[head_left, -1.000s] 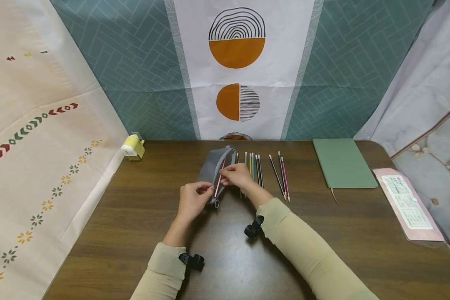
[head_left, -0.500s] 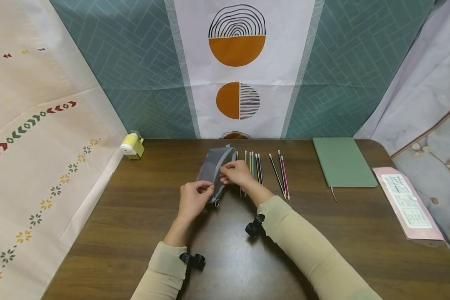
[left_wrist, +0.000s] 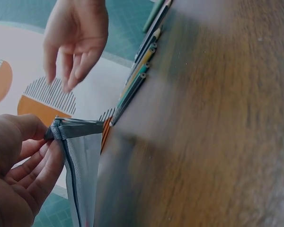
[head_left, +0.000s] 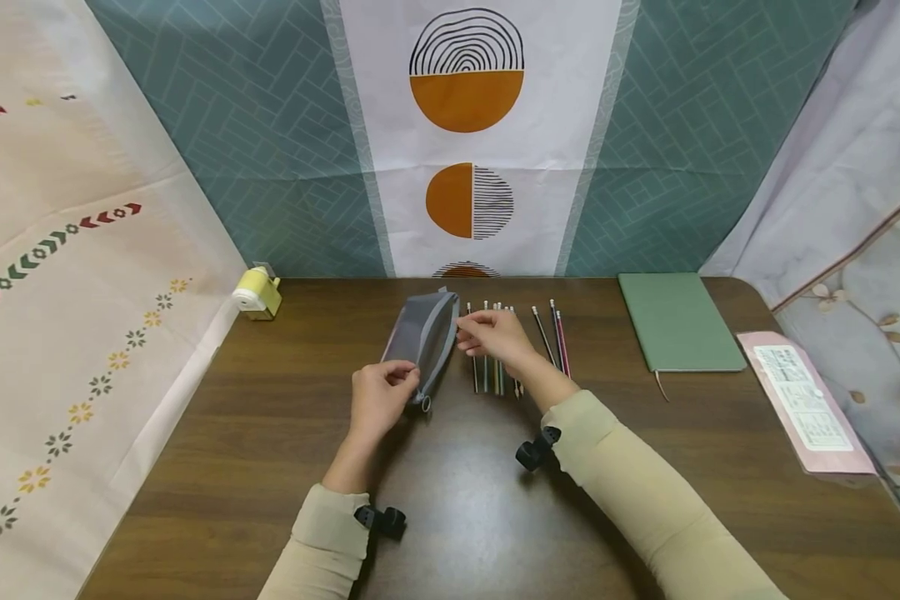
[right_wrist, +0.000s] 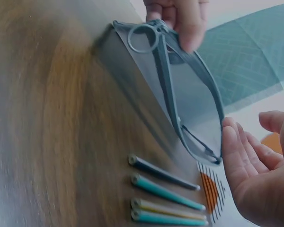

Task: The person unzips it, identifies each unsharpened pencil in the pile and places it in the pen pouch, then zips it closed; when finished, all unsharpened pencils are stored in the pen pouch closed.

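Behind a dark brown wooden table hangs a teal cloth with a brick-like pattern and a white middle band, which is printed with orange half circles and black lines; on the table, toward the back edge, is a grey, partly see-through zippered pouch, its mouth spread open and a round metal ring at its near end; the left hand is grasping this near end, pinching the pouch's edge between thumb and fingers; the right hand is released, with fingers almost straight and the thumb apart from them in the right wrist view; its fingertips are at the far part of the pouch's rim, but whether they touch it I cannot tell; just to the right of the pouch lies a row of slim dark, teal and yellow pencils, partly covered by the right hand; a smaller group of dark and red pencils lies further right, behind the right forearm; at the far right are a green rectangular notebook and a flat pink package with a white label; at the back left corner stands a small yellow and white pencil sharpener.
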Demonstrator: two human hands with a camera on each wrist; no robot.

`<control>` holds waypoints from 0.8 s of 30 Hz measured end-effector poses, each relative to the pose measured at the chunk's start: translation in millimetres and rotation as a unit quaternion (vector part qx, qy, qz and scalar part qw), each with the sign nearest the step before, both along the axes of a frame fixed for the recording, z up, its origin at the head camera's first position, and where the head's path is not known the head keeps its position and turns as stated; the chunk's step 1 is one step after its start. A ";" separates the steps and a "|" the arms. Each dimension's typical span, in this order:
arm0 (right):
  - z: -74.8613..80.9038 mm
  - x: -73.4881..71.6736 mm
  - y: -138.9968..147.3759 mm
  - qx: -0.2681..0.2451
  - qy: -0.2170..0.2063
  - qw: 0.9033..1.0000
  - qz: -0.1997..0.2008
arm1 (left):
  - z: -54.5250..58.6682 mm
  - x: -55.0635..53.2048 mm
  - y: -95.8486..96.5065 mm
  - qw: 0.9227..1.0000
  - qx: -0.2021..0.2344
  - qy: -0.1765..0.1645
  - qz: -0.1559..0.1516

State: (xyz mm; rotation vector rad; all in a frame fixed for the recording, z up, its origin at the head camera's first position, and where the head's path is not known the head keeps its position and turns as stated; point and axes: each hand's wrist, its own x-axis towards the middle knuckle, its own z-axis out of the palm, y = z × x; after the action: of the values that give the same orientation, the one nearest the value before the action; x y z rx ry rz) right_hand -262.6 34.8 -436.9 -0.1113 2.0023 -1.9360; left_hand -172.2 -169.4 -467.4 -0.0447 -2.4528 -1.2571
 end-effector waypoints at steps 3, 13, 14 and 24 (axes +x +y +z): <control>0.4 -2.4 10.8 -0.006 0.008 1.000 -0.009 | -0.8 -0.3 -1.0 1.000 -0.003 -0.002 0.003; -5.8 -2.7 38.3 -0.003 0.016 0.999 -0.042 | 0.7 1.1 -2.5 1.000 -0.003 -0.005 0.006; -7.5 -2.5 40.1 -0.004 0.016 0.999 -0.045 | 0.7 1.2 -2.4 1.000 -0.003 -0.005 0.005; -27.7 1.0 56.1 0.021 0.033 0.996 -0.079 | -0.5 0.2 -2.3 1.000 -0.004 -0.002 0.003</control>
State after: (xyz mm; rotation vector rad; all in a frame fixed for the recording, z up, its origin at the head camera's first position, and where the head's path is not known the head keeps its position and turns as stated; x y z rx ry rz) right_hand -261.6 90.9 -464.6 -0.0065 2.1517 -2.0083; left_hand -172.0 -171.8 -467.9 -0.0359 -2.4595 -1.2463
